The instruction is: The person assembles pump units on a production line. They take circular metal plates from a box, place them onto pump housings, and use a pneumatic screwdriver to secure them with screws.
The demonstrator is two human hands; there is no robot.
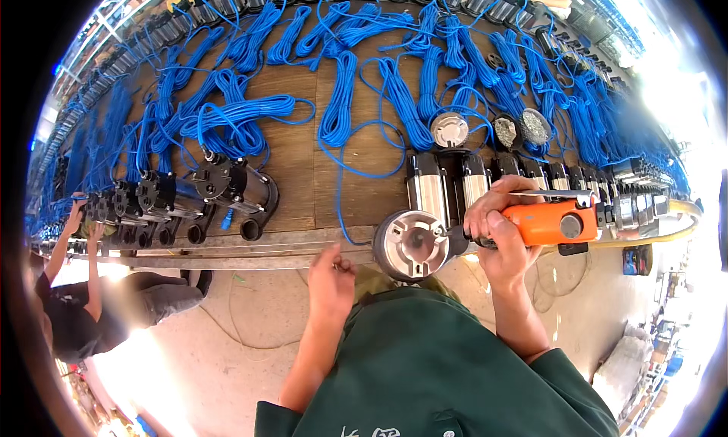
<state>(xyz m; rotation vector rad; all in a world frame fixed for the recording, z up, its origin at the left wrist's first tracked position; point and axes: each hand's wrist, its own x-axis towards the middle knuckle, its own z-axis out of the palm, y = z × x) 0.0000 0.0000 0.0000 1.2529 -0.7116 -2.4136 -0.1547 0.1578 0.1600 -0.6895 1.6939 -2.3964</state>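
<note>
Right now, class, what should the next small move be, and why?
Perhaps bring the left hand over to steady the round metal piece: that hand is apart from it, while the right hand grips the orange power tool, whose nose points toward the piece.

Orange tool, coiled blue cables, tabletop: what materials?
Orange tool: plastic or painted metal, smooth finish; uniform colour leaves it open.
Blue cable coils: likely plastic or rubber jacket, satin; soft sheen, smooth bends.
Tabletop: looks like wood, dull brown; streaky grain.
</note>
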